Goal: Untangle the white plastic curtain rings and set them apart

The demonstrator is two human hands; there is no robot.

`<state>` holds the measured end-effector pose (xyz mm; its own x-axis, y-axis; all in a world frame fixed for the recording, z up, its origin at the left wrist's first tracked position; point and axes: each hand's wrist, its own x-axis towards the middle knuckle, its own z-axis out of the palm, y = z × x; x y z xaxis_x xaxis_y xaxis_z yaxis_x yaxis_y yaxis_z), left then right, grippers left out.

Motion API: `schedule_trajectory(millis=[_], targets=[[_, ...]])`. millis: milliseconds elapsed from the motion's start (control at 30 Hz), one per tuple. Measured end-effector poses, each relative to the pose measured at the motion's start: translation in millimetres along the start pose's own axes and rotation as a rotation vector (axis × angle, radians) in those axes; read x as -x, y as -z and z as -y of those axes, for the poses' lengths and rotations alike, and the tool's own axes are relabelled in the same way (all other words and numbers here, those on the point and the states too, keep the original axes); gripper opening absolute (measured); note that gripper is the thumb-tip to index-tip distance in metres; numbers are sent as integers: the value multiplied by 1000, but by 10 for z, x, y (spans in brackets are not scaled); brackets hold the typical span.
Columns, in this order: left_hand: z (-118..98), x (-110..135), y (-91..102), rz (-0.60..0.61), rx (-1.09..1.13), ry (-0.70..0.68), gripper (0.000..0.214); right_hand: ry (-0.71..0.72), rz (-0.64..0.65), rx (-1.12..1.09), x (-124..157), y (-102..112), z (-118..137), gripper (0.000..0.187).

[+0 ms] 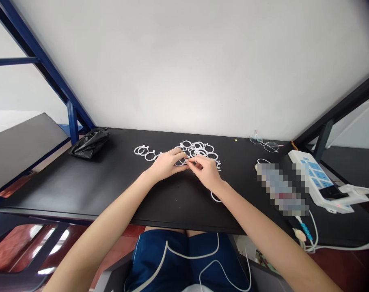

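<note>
At mid black table point(80, 182), L hand point(167, 164) & R hand point(207, 172) meet fingertip to fingertip, pinched on one white ring point(186, 161) at near edge of ring pile point(199, 149). Few loose rings point(144, 152) just left. Black bag point(89, 144) far left; glasses point(265, 142) & power strip point(320, 178) to the right.

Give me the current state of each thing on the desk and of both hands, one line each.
left hand: fingers pinched on a white ring at the pile's edge.
right hand: fingers pinched on the same spot, meeting the left.
white rings: loose pile on the desk, a few spread out to the left.
black bag: crumpled, lying at the back left.
glasses: lying at the back right.
power strip: one plug in.
</note>
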<state>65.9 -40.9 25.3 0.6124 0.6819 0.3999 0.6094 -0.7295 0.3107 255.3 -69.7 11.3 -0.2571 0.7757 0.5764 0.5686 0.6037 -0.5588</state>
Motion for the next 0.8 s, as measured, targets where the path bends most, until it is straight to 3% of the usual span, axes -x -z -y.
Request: schedule_trajectory(millis=[133,233,267,367,400,467,533,633,800], targets=[[106,-10,34,-67,-85,54,28,-110,21,-66,-65,79,17,18],[248,-5,97,-103,-195,214,27,-400,186,-285,-170,332,-1,29],[302,3,124,-121,-230,278,27,-491,334,-355,-205,448,-15,34],[467,46,201,-173,-310,448,26,-634,1019,-468,-269,775,-67,37],[520,63,220,-170,-325,501,25,-661,1170,-460,-273,848,-83,36],[615,97,245,-142,-338,593,26,-703,1296,-433,-260,910,-108,37],[687,124,251,-127,-329,648,26,-702,1275,-436,-235,871,-127,37],[741,144,241,-107,-314,688,25,-635,1123,-507,-207,722,-144,37],[741,146,231,-78,-328,708,26,-484,672,-558,-209,522,-133,34]])
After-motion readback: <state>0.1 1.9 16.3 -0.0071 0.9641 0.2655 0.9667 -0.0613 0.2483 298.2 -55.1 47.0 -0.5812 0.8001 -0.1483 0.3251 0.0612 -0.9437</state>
